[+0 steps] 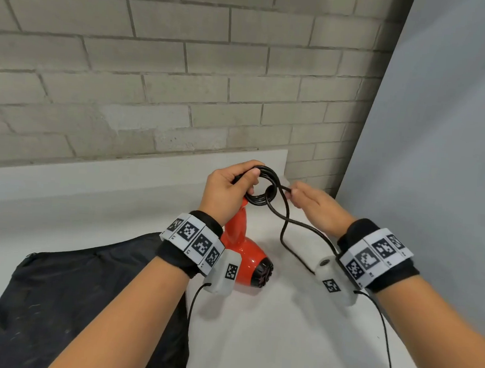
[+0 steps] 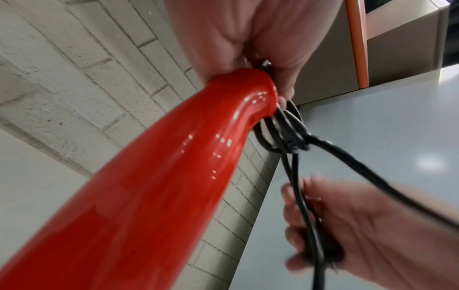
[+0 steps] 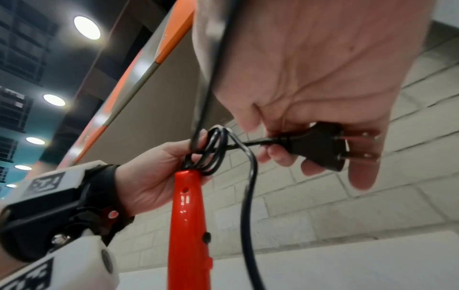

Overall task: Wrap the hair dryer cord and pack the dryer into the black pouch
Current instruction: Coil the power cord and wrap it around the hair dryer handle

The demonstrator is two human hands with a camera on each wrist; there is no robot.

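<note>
Above the red dryer (image 1: 241, 243), left hand (image 1: 229, 187) grips the coiled cord (image 1: 260, 185) — right hand (image 1: 315, 205) pinches the plug (image 3: 320, 146); slack tension risks the coil springing loose.

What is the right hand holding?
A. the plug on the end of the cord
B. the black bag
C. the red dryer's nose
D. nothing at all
A: the right hand has its fingers round the black plug, whose two prongs stick out, while the left hand holds the coiled cord at the end of the dryer handle.
</note>
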